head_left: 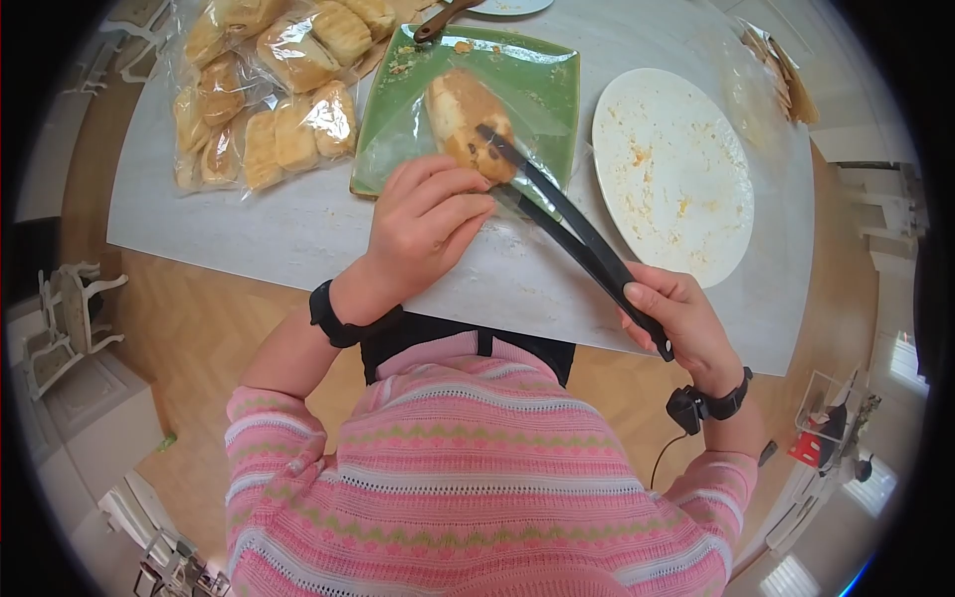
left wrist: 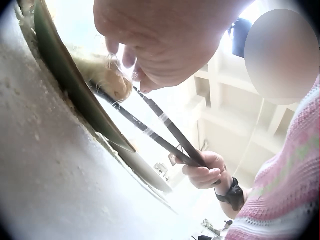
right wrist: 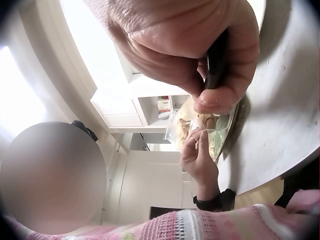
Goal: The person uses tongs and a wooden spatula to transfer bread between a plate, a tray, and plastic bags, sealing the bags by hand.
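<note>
Black tongs (head_left: 587, 246) are gripped near their hinged end by my right hand (head_left: 678, 310). Their tips are on either side of the near end of a golden bread roll (head_left: 468, 114) with dark spots. The roll lies in a clear plastic bag (head_left: 393, 149) over a square green plate (head_left: 547, 60). My left hand (head_left: 423, 224) pinches the bag's mouth edge, close beside the tongs' tips. In the left wrist view, the tongs' arms (left wrist: 172, 127) reach up to the roll, with the left fingers (left wrist: 129, 57) right at the bag.
Several bagged breads (head_left: 264, 95) sit to the left of the green plate. A white oval plate (head_left: 676, 169) with crumbs lies to the right. A brown-handled utensil (head_left: 443, 20) rests on the green plate's far rim. Clear bags and brown paper (head_left: 781, 80) lie at the right back.
</note>
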